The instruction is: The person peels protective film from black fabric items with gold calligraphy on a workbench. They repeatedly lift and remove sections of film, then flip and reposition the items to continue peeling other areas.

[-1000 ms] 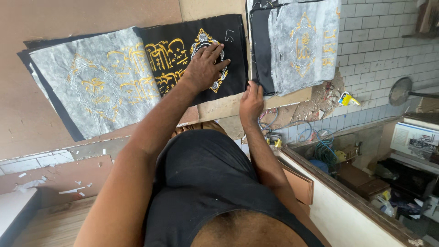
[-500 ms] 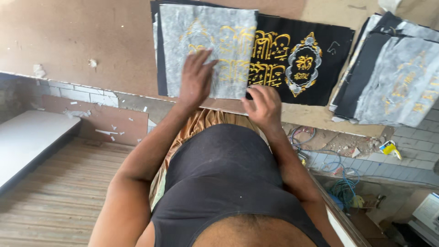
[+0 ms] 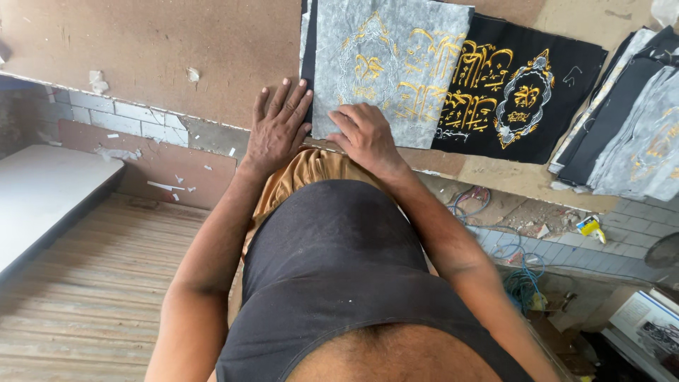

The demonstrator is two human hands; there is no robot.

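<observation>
On the far left I see a white bench [image 3: 42,198] down low and a wooden floor [image 3: 92,283]. Above them is the brown desk [image 3: 155,49], with small white scraps on it.

My left hand [image 3: 277,131] lies flat and open on the desk edge, fingers spread, holding nothing. Its fingertips touch the left side of the cloth stack.

Just beside it, my right hand [image 3: 366,138] rests on the bottom edge of the grey sheet [image 3: 389,67]. The fingers are bent and press down on it; I cannot tell if they pinch it.

I think the grey sheet could slip or crease if I push too hard, because it looks thin and soft. It might also slide off the desk edge, since it sits right at the rim.

The grey sheet has gold stitching showing through. It lies on top of a black cloth [image 3: 520,92] with shiny gold patterns and a silver-edged shape.

Far right, another pile of grey and black cloths [image 3: 629,134] waits, well apart from my hands.
</observation>
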